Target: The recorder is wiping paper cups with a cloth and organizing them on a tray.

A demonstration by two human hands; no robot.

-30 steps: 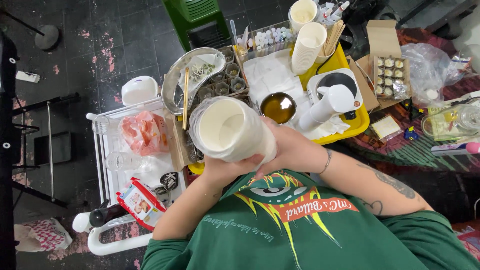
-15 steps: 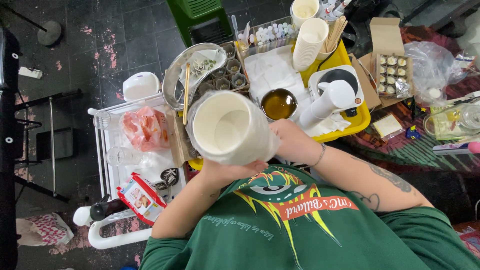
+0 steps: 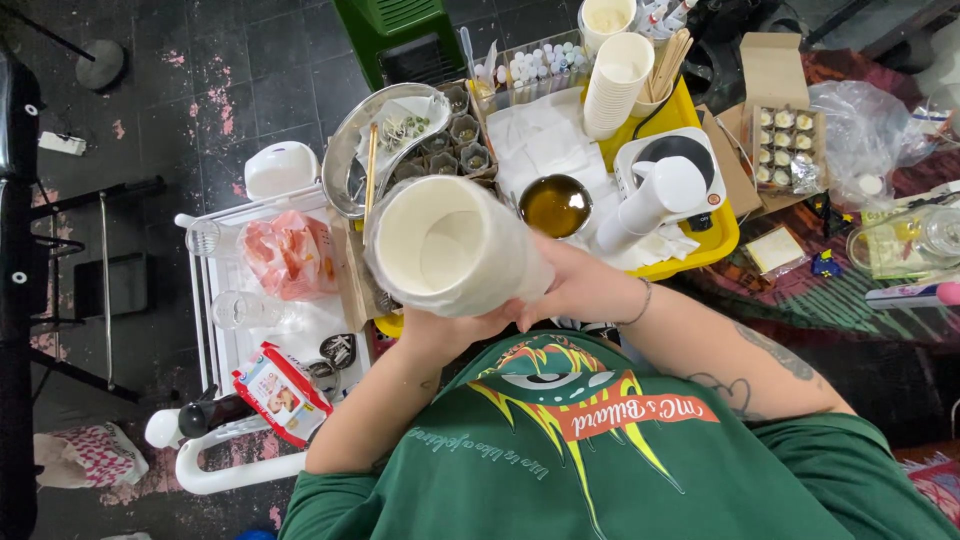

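Observation:
Both of my hands hold a sleeve of stacked white paper cups (image 3: 450, 245), wrapped in clear plastic, with its open end pointing up at the camera. My left hand (image 3: 440, 325) grips it from below at the near end. My right hand (image 3: 580, 285) wraps around its right side; a thin bracelet sits on that wrist. The stack hovers above the front edge of a yellow tray (image 3: 715, 235) and partly hides what lies beneath it.
On the tray are white paper towels (image 3: 545, 140), a small metal bowl of amber liquid (image 3: 555, 205) and a white machine (image 3: 665, 180). Behind stand another cup stack (image 3: 618, 85), a metal bowl (image 3: 385, 150) and a vial box (image 3: 545, 65). A white cart (image 3: 250, 310) stands left.
The cup stack has shifted slightly left and tilted more toward the camera; both hands keep their grip on it.

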